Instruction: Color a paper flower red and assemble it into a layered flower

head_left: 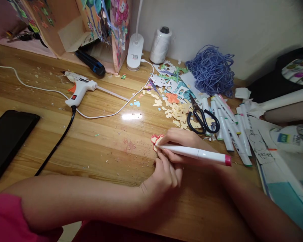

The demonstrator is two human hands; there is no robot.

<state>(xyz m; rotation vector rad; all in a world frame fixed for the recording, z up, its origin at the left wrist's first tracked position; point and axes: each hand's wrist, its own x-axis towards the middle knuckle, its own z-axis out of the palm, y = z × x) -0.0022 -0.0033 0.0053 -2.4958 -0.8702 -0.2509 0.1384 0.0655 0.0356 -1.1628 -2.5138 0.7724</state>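
My right hand (183, 143) grips a white marker (194, 152) with a red end, its tip resting on a small paper flower cutout (156, 140). The cutout is cream with red marks along its outline and inside. My left hand (165, 173) is closed just below, fingertips pinching the cutout's lower edge; part of the cutout is hidden by my fingers. Beyond my right hand lie black-handled scissors (202, 119) and a heap of cream paper scraps (178, 112), with an orange paper flower (172, 97) among them.
Several white markers (228, 134) lie at the right beside papers (280, 161). At the left are a white glue gun (80, 89) with its cords, a black phone (11, 141) and a utility knife (91, 63). Purple cord (212, 70) and a thread spool (161, 45) sit by the wall.
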